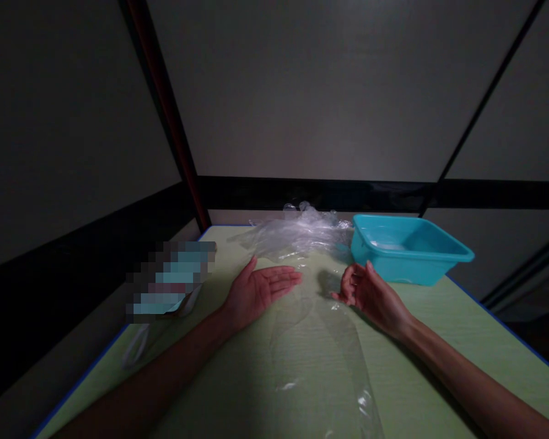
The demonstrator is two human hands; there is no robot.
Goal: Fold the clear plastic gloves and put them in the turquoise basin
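Note:
A clear plastic bag (318, 360) lies flat on the table between my forearms, its near end running out of the bottom of the view. My left hand (260, 289) is open above the bag's left side, palm turned up and inward, fingers stretched out. On the other side, my right hand (370, 299) is open, its fingers curled but apart, close to the bag's right edge. I see nothing held in either hand. Whether the fingertips touch the plastic, I cannot tell. Beyond the hands sits a crumpled heap of clear plastic bags (302, 231).
A turquoise plastic basin (393, 262) stands at the back right of the light green table (238, 390). At the left edge is a blurred-out item (174, 283) with a white strap or cord (137, 344). A panelled wall (320, 110) rises behind the table.

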